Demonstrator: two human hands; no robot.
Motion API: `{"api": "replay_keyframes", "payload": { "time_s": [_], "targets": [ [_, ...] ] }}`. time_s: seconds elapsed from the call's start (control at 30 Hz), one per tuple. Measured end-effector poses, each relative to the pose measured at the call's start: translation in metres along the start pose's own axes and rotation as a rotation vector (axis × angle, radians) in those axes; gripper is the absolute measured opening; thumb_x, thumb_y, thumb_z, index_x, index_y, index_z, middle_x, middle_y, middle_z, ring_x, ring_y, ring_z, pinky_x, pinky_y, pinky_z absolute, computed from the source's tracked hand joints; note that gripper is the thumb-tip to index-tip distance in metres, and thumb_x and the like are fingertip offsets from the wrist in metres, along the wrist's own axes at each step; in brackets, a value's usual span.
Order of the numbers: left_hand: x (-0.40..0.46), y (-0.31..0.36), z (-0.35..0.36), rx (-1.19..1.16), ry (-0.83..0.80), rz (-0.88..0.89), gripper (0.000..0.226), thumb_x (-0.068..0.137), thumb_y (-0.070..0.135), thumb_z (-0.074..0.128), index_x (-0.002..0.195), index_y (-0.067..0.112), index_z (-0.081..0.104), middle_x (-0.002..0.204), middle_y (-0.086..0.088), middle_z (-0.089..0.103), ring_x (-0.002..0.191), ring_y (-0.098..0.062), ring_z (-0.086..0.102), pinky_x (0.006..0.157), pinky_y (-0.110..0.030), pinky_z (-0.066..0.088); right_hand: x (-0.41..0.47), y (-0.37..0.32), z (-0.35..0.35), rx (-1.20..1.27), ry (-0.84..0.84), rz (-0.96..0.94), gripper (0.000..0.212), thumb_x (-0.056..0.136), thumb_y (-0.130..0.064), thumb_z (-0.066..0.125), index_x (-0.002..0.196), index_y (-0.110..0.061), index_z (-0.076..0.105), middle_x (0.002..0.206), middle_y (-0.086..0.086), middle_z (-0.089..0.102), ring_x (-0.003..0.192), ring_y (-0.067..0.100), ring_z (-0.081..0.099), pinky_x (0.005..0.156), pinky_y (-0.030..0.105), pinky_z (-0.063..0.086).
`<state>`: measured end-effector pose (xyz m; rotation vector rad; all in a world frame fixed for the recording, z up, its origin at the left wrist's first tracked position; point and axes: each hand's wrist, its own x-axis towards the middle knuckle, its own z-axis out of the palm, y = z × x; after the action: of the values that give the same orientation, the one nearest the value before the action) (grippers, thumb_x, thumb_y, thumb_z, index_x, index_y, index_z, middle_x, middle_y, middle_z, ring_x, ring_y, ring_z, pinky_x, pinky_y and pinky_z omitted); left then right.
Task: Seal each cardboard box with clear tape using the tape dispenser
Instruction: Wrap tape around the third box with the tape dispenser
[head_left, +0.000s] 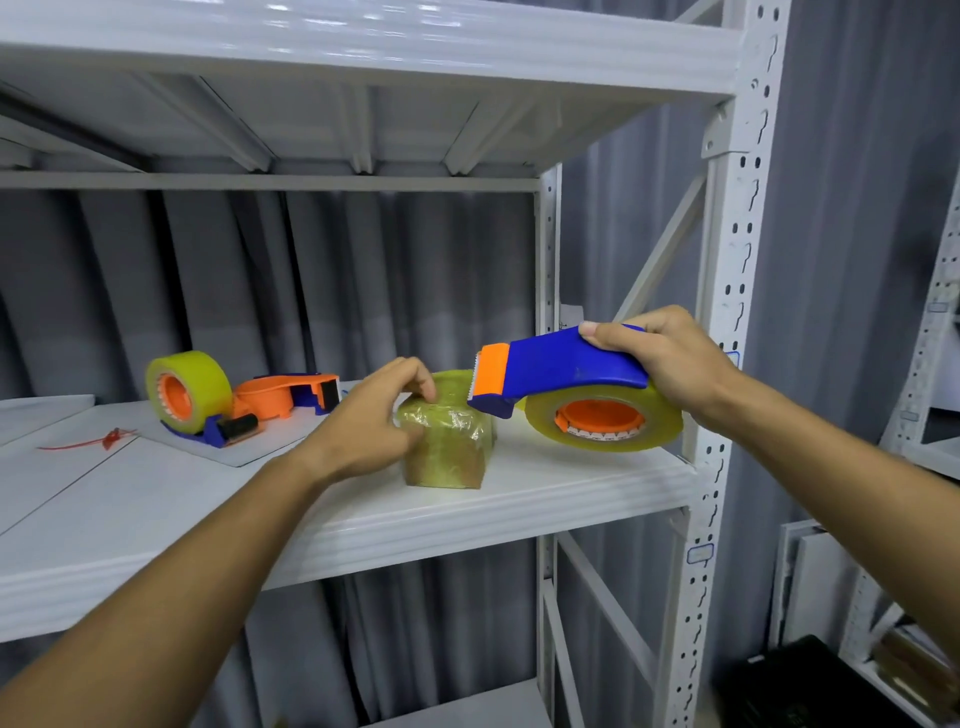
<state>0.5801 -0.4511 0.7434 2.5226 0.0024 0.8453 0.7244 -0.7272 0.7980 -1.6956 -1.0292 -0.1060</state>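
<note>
Two hands are working on the white shelf: right hand is gripping the tape dispenser, fingers wrapped over it, while left hand is pinching the tape-wrapped box mid-shelf. Sealing looks underway; next probably needs tearing the tape off.

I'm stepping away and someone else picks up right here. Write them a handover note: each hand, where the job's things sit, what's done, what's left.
Right hand: grips the blue tape dispenser by its handle, held above the shelf, cutter end at the box's top right edge.
Left hand: fingers curled on the top left of the small cardboard box, steadying it.
Box: stands on the white shelf, already heavily wrapped in clear tape.
Second dispenser and an orange and blue tool lie further left on the shelf.
Done: this box looks largely sealed.
Left: finish or cut this strip, press it down. No other boxes in view.
</note>
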Motion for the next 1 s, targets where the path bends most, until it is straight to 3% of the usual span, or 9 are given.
{"api": "replay_keyframes", "payload": {
  "time_s": [0.1,0.2,0.3,0.4,0.53,0.67,0.8,0.9,1.0],
  "targets": [
    [0.004,0.009,-0.007,-0.092,0.030,-0.044,0.028,0.086,0.006,0.060,0.109,0.022,0.064,0.115,0.009,0.067,0.115,-0.005,0.060,0.097,-0.025,0.048,0.001,-0.005,0.005,0.030,-0.029,-0.027,0.048,0.093,-0.041,0.065,0.080,0.004,0.072,0.074,0.017,0.073,0.068,0.028,0.070,0.067,0.034,0.053],
    [0.010,0.024,-0.012,-0.216,0.168,-0.127,0.027,0.093,0.002,0.055,0.110,0.016,0.070,0.106,0.004,0.074,0.103,-0.008,0.069,0.089,-0.025,0.054,0.003,-0.010,0.009,0.056,-0.046,-0.055,0.039,0.095,-0.037,0.064,0.068,-0.009,0.071,0.063,0.004,0.071,0.061,0.016,0.069,0.062,0.028,0.051],
    [0.012,0.042,-0.017,-0.321,0.045,-0.248,0.028,0.097,0.003,0.051,0.108,0.017,0.073,0.097,0.001,0.077,0.088,-0.008,0.071,0.073,-0.023,0.053,0.005,-0.014,0.011,0.082,-0.060,-0.079,0.036,0.096,-0.036,0.062,0.071,-0.013,0.071,0.065,0.001,0.072,0.063,0.015,0.070,0.061,0.025,0.051],
    [0.011,0.051,-0.022,-0.434,-0.098,-0.329,0.029,0.103,0.009,0.048,0.110,0.016,0.075,0.101,-0.001,0.078,0.087,-0.012,0.071,0.071,-0.025,0.052,0.005,-0.016,0.012,0.099,-0.072,-0.100,0.036,0.096,-0.035,0.061,0.070,-0.013,0.071,0.066,0.003,0.072,0.063,0.016,0.069,0.059,0.022,0.051],
    [0.010,0.051,-0.023,-0.518,-0.101,-0.410,0.021,0.101,0.016,0.057,0.113,0.019,0.074,0.104,-0.001,0.077,0.091,-0.014,0.071,0.078,-0.032,0.050,0.003,-0.017,0.013,0.130,-0.072,-0.109,0.038,0.087,-0.045,0.063,0.072,-0.012,0.072,0.068,0.006,0.073,0.064,0.017,0.070,0.057,0.020,0.052],
    [0.011,0.053,-0.022,-0.526,-0.101,-0.464,0.015,0.094,0.019,0.069,0.106,0.017,0.078,0.099,-0.002,0.078,0.087,-0.012,0.071,0.079,-0.032,0.055,0.002,-0.017,0.016,0.132,-0.090,-0.124,0.037,0.093,-0.038,0.063,0.060,-0.023,0.073,0.062,0.000,0.071,0.060,0.013,0.068,0.055,0.017,0.050],
    [0.010,0.056,-0.025,-0.542,-0.091,-0.555,0.012,0.094,0.016,0.069,0.099,0.012,0.080,0.082,0.003,0.075,0.058,-0.002,0.063,0.054,-0.017,0.046,0.003,-0.016,0.016,0.148,-0.074,-0.138,0.039,0.096,-0.031,0.061,0.059,-0.020,0.071,0.059,0.000,0.069,0.057,0.013,0.066,0.054,0.018,0.049],
    [0.009,0.056,-0.026,-0.553,-0.096,-0.585,0.014,0.093,0.016,0.069,0.099,0.009,0.080,0.078,0.003,0.069,0.055,-0.004,0.050,0.056,-0.020,0.039,0.003,-0.017,0.017,0.160,-0.072,-0.147,0.037,0.098,-0.028,0.060,0.063,-0.019,0.070,0.059,-0.003,0.069,0.057,0.011,0.067,0.054,0.017,0.049],
    [0.007,0.059,-0.027,-0.554,-0.079,-0.587,0.012,0.093,0.019,0.071,0.085,0.015,0.079,0.073,0.006,0.067,0.056,-0.005,0.051,0.060,-0.023,0.039,0.004,-0.017,0.020,0.148,-0.078,-0.147,0.033,0.096,-0.032,0.059,0.071,-0.014,0.070,0.062,-0.003,0.071,0.060,0.011,0.068,0.055,0.017,0.050]
  ]
}}
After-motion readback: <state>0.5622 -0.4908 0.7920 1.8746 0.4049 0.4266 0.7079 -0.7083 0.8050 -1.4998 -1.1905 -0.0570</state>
